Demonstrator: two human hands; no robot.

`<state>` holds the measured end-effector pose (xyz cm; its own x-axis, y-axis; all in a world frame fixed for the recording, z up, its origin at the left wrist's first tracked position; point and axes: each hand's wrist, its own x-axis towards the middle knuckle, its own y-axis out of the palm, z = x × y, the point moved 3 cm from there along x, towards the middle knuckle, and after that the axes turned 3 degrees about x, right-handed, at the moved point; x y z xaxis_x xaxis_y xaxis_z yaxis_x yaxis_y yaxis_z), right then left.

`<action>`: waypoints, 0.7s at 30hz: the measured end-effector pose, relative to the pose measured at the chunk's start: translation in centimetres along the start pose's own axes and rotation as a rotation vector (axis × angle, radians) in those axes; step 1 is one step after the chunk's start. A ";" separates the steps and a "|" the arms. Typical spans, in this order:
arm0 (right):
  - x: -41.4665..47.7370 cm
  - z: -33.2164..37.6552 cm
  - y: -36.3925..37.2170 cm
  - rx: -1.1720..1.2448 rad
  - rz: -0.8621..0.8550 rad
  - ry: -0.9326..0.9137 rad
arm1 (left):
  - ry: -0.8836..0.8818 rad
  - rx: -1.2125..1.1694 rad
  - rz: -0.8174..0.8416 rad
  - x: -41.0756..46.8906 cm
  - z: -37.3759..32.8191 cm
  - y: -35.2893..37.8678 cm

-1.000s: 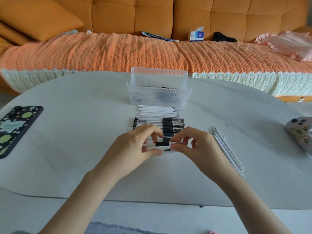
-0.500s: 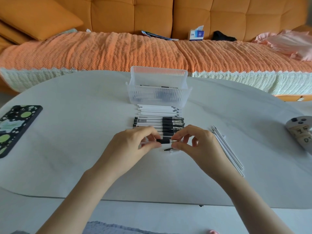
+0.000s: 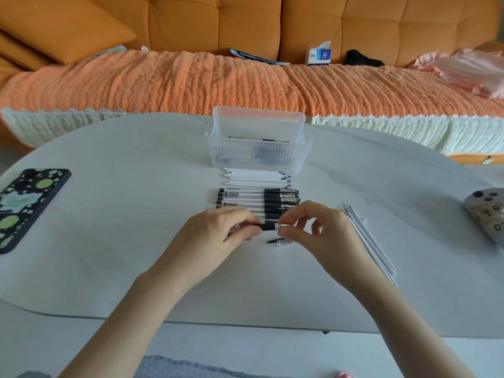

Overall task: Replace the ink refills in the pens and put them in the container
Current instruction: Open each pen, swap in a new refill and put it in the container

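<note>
Crosswise, clear pen (image 3: 268, 227) with black sleeve, tight in left hand (image 3: 215, 236) and right hand (image 3: 319, 233) grip.

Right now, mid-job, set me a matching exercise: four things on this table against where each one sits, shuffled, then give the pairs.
Things:
1. clear container
2. phone
3. pen
4. refill bundle

Places:
a. pinched between left hand and right hand
b. left edge of the table
c. lying diagonally, just outside the right hand
d. far centre of the table

Pairs: 1-d, 2-b, 3-a, 4-c
</note>
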<state>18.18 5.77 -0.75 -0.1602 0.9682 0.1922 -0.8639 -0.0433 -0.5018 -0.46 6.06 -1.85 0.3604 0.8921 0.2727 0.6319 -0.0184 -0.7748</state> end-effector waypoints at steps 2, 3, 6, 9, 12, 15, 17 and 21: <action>0.0 0.0 0.0 0.002 0.002 -0.002 | -0.016 -0.004 0.017 0.0 0.1 0.0; 0.0 0.0 0.0 0.004 0.003 -0.002 | -0.029 0.006 0.026 -0.1 0.1 0.0; -0.1 0.0 0.1 -0.001 0.008 -0.001 | -0.020 0.044 0.003 -0.3 0.0 0.0; 0.1 0.1 0.1 0.002 -0.003 -0.014 | -0.027 0.014 -0.021 -0.2 -0.1 -0.2; 0.1 0.0 -0.2 -0.006 -0.025 -0.019 | -0.033 -0.016 0.006 0.0 0.0 -0.3; 0.2 -0.4 -0.5 -0.028 -0.054 -0.013 | -0.044 0.004 0.024 0.0 0.1 -0.5; 0.3 -0.7 -0.7 -0.066 -0.069 -0.006 | -0.064 -0.004 0.020 -0.1 0.3 -0.7; 0.3 -1.7 -0.6 -0.267 -0.063 0.001 | -0.109 -0.011 0.024 -0.2 0.9 -0.9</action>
<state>19.51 6.49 -1.86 -0.1098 0.9671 0.2297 -0.7159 0.0834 -0.6932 -1.71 6.31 -1.75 0.2990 0.9350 0.1906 0.6320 -0.0444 -0.7737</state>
